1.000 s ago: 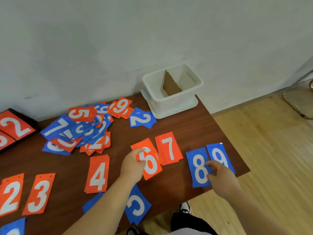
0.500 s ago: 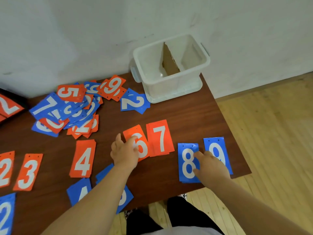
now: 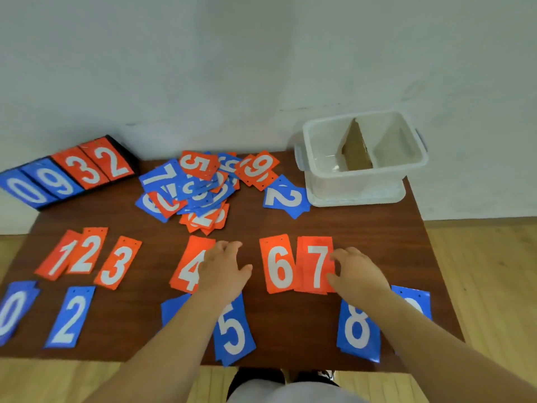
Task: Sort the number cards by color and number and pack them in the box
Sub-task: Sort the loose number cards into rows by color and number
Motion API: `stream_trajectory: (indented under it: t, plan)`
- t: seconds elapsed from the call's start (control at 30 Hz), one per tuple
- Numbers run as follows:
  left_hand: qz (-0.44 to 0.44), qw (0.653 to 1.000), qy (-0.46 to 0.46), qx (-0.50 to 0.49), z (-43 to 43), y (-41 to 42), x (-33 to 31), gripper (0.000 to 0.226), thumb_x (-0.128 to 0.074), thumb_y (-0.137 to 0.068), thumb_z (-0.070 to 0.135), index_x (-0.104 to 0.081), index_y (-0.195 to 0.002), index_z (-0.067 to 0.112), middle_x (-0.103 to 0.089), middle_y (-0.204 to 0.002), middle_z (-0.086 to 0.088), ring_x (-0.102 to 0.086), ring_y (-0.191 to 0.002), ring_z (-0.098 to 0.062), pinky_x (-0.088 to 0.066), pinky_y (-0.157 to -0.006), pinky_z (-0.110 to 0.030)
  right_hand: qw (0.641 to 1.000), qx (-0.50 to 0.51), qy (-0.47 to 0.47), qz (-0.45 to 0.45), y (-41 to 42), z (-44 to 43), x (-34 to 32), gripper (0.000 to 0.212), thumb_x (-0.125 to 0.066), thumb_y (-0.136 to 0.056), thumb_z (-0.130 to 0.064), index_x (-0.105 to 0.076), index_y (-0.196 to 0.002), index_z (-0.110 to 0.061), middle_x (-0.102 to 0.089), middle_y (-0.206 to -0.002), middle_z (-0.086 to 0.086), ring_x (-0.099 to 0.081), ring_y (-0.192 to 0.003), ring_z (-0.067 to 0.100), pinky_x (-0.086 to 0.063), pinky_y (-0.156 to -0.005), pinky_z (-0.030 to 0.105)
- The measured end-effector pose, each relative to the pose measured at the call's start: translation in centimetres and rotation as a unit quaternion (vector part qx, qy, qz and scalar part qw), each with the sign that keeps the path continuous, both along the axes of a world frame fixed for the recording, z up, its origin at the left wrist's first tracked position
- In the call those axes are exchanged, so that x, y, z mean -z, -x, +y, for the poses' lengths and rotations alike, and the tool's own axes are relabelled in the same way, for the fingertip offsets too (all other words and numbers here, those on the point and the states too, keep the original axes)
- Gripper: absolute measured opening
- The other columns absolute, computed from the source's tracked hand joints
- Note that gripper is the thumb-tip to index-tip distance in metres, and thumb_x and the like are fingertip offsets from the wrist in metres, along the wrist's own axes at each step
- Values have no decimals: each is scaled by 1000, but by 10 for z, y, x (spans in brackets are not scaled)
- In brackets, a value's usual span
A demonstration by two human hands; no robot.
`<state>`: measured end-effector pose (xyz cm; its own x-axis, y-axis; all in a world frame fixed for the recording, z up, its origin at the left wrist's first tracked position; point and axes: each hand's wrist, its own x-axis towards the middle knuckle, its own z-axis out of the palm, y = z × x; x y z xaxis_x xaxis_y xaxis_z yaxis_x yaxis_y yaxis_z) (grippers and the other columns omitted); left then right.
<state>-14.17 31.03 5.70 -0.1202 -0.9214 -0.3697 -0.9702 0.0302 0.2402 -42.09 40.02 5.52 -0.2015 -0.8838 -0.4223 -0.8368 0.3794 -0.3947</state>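
Brown wood table [image 3: 348,225] shoved up against a pale wall [image 3: 261,53], yellowish plank floor [image 3: 494,271] around it. All from the head camera.

White plastic box [image 3: 360,181] at the back right corner of the table, brown cardboard divider [image 3: 356,149] standing upright across its middle. Loose blue 2 [image 3: 284,199] lying tilted just left of the box, near its front corner. Red 9 [image 3: 257,168] a bit further left of the box. Past that, a big messy pile [image 3: 197,193] of mixed red and blue cards. Way off to the box's left, a black flip scoreboard [image 3: 66,173] showing 0 9 3 2.

In front of the box, toward the camera, a tidy-ish red row:
- red 7 [image 3: 315,264] most in line with the box
- red 6 [image 3: 277,264] touching it on the left
- red 4 [image 3: 189,266], red 3 [image 3: 117,263], red 2 [image 3: 85,251] and red 1 [image 3: 58,257] stretching further left, the 2 and the 1 overlapping

Nearer the camera than that row, the blue ones:
- blue 8 [image 3: 359,330] roughly straight out from the box
- another blue card [image 3: 415,301] half hidden behind the right forearm
- blue 5 [image 3: 234,330], sorted blue 2 [image 3: 69,318] and blue 0 [image 3: 13,309] far out left

Left hand [image 3: 223,269] lying over the right side of the red 4, fingers loosely spread, thumb out, gripping nothing. Right hand [image 3: 356,271] at the right edge of the red 7, fingers bent with the tips on the card edge, thumb lower down on the same edge. Pinching or just nudging, can't tell.
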Motion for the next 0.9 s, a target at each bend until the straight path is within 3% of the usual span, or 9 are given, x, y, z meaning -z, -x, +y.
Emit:
stream_trajectory:
  t: [0.37, 0.63, 0.9]
  plan:
    - [8, 995, -7, -98, -98, -84, -1, 68, -66, -89, 56, -40, -148, 35, -41, -148, -3, -43, -135, -27, -47, -104, -46, 998, -64, -9, 20, -61, -147, -12, 50, -68, -89, -38, -57, -136, -26, -53, -137, 3, -54, -123, 22, -49, -103, 39]
    - [23, 987, 24, -159, -214, -132, 35, 74, -68, -88, 56, -41, -149, 25, -40, -149, -9, -43, -135, -34, -47, -103, -51, 989, -83, -47, 113, -81, -248, 29, 53, -67, -87, -34, -51, -135, -20, -42, -141, 12, -49, -124, 33, -46, -103, 41]
    - [-13, 999, 34, -1, -303, -139, 71, 72, -73, -87, 49, -40, -148, 28, -49, -147, -1, -45, -132, -31, -47, -101, -47, 981, -55, -89, 160, -73, -273, 52, 74, -82, -76, -51, -44, -137, -32, -33, -150, 4, -44, -131, 30, -51, -99, 45]
